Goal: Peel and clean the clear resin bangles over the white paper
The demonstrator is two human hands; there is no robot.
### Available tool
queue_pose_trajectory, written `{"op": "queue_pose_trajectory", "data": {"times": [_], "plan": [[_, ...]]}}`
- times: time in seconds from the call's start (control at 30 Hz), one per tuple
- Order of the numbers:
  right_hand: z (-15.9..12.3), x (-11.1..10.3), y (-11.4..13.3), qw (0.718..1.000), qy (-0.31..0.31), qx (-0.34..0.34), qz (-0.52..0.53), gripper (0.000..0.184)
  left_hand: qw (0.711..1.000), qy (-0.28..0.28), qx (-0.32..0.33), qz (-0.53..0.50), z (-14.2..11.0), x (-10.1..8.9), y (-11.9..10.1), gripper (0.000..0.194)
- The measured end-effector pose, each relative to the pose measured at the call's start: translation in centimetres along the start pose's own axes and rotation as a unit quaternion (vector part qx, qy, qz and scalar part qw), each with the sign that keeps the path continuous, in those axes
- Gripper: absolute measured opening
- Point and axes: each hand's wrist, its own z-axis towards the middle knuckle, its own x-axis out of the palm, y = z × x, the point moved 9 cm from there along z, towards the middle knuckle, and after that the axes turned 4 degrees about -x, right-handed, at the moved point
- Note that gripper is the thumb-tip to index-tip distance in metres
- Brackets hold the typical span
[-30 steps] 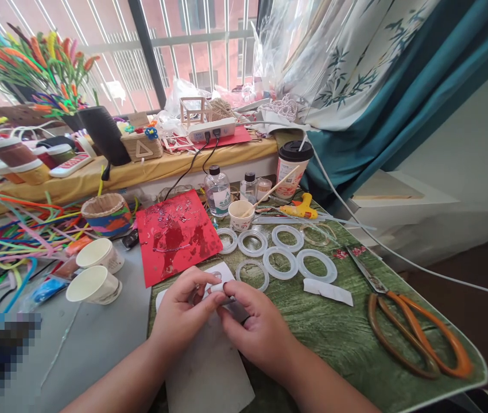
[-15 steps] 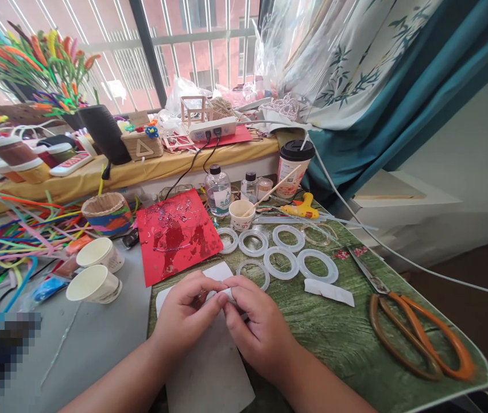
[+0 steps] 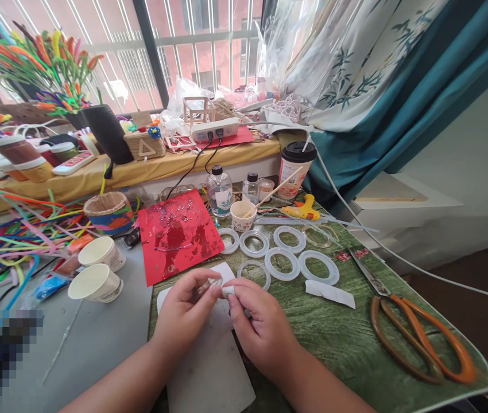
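My left hand [image 3: 184, 315] is closed around a small clear, glossy piece [image 3: 209, 284], mostly covered by the fingers. With thumb and forefinger, my right hand [image 3: 261, 324] pinches a small white folded piece [image 3: 228, 291], which looks like paper. The two hands nearly touch at the fingertips. Beneath them lies a long pale sheet [image 3: 209, 367]. Just beyond the fingers are several translucent ring molds [image 3: 282, 264], and a folded white strip [image 3: 330, 293] rests to the right of them.
Orange-handled scissors [image 3: 420, 338] lie at the right. Behind the molds stand a paper cup with a stick [image 3: 243, 217], a clear bottle [image 3: 219, 195], a lidded drink cup [image 3: 294, 172] and a yellow glue gun [image 3: 304, 208]. At left are a wet red sheet [image 3: 179, 235] and two paper cups [image 3: 95, 284].
My fingers worked closely over the small pieces, then drew slightly apart. The clear piece now shows in my left hand and the white piece in my right. The view has shifted a little.
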Motion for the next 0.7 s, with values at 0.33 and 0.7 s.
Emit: {"op": "queue_pose_trajectory", "data": {"times": [0.33,0.7], "plan": [[-0.6,0.6,-3.1,0.992,0.013,0.103,-0.068,0.033,0.995,0.027,-0.073,-0.057,-0.1,0.9,1.7,0.035],[-0.4,0.4,-1.3,0.999,-0.009,0.037,0.028,0.023,0.968,0.125,0.177,0.130,-1.3,2.2,-1.7,0.038]]}}
